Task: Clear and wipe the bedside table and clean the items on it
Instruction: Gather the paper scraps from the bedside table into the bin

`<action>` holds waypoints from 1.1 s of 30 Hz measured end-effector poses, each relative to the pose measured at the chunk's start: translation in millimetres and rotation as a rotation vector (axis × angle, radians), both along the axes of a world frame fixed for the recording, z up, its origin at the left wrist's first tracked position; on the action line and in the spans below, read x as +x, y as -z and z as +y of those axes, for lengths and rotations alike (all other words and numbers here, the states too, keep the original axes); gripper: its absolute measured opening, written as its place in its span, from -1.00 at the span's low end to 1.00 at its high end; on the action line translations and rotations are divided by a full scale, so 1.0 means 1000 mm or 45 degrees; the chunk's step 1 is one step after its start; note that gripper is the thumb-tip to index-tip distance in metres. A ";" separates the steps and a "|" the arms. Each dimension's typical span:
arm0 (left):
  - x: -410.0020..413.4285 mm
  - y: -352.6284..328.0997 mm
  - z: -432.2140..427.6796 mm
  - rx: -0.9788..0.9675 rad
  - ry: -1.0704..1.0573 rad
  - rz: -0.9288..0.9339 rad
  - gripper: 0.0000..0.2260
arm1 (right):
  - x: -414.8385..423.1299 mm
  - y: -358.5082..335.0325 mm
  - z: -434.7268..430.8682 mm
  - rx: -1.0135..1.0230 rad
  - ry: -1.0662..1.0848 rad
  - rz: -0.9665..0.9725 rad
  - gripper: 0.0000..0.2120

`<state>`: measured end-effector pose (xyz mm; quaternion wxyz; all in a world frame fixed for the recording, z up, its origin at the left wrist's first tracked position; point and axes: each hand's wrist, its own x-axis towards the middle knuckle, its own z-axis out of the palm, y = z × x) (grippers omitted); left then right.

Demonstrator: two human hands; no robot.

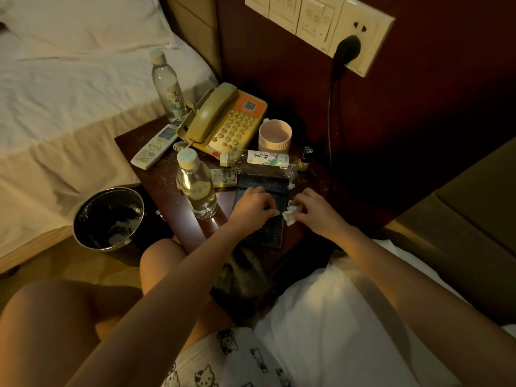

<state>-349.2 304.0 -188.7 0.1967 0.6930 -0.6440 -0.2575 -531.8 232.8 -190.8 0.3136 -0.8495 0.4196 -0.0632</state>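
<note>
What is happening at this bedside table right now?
A seated person seems to be cleaning it. The right hand pinches a crumpled tissue beside a dark tray, and the left hand rests on that tray. The table is speckled with small bits and not yet cleared: a telephone, a mug, a remote and water bottles sit on it.

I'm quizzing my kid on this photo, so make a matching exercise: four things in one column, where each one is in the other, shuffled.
Things:
1. phone
2. bin
3. tissue
4. plug

Places:
A. on the floor
B. in the socket
C. in the right hand
D. on the table, beside the mug

Pairs: 1-D, 2-A, 3-C, 4-B
</note>
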 end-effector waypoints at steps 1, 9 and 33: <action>0.003 -0.002 0.002 0.002 -0.019 0.020 -0.93 | 0.001 0.001 0.002 -0.028 0.003 0.016 -0.93; 0.024 -0.038 0.025 -0.092 -0.198 0.215 -0.93 | 0.003 -0.026 0.010 0.030 0.444 -0.224 -0.92; 0.043 -0.085 0.062 -0.212 -0.097 0.179 -0.97 | 0.031 -0.103 -0.017 -0.024 0.451 -0.234 -0.82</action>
